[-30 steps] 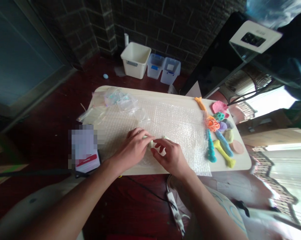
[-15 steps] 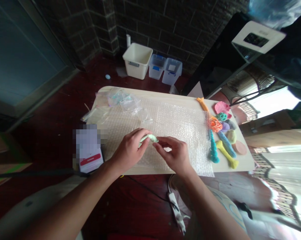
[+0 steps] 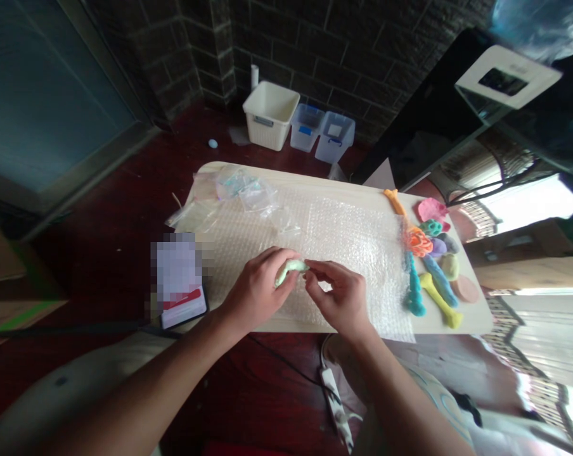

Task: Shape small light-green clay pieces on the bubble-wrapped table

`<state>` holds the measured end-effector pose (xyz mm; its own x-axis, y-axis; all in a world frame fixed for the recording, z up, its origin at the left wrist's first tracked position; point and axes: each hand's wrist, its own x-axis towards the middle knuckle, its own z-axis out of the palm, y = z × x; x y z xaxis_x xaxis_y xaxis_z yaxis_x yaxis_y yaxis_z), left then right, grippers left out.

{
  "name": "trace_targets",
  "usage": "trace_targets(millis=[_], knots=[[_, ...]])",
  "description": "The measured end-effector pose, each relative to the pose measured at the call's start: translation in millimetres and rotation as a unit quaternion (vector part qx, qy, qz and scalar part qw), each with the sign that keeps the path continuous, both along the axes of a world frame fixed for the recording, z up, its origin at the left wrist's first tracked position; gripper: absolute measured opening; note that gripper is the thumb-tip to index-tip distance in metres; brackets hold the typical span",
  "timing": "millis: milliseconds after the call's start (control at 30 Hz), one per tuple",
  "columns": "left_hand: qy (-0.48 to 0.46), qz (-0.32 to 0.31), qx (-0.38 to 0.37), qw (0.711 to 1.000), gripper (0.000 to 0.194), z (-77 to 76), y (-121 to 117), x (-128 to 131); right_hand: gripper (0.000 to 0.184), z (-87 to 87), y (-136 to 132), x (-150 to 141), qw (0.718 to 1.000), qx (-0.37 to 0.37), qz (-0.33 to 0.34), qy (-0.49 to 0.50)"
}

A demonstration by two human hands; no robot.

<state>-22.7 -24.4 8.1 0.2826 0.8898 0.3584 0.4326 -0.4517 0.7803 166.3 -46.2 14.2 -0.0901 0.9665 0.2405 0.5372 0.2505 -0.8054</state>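
Observation:
A curved roll of pale green modeling clay (image 3: 289, 268) is held above the bubble wrap (image 3: 343, 231) on the table. My left hand (image 3: 262, 284) grips it between thumb and fingers, around its left part. At the clay's right end, the fingertips of my right hand (image 3: 340, 292) pinch the tip, thumb and index finger close together. Part of the roll is hidden behind my left fingers.
Shaped clay pieces lie at the table's right: a yellow bone shape (image 3: 441, 301), a teal stick (image 3: 414, 285), an orange cluster (image 3: 418, 241) and others. Clear plastic bags (image 3: 248, 190) lie at the back left. A phone (image 3: 184, 310) sits at the left edge.
The view has shifted slightly, so the scene sits further right. The clay shows a little more of its length between my hands; both keep their hold.

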Motion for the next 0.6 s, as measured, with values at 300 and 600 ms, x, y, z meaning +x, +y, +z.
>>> trace_targets(millis=[300, 600], knots=[[0.01, -0.011, 0.041, 0.999, 0.021, 0.3, -4.4, 5.7, 0.012, 3.7, -1.9, 6.9, 1.0, 0.013, -0.015, -0.013], [0.006, -0.014, 0.032, 0.999, 0.021, 3.2, -3.8, 8.3, 0.015, 5.8, -3.8, 9.6, 0.997, -0.046, -0.008, 0.067]])
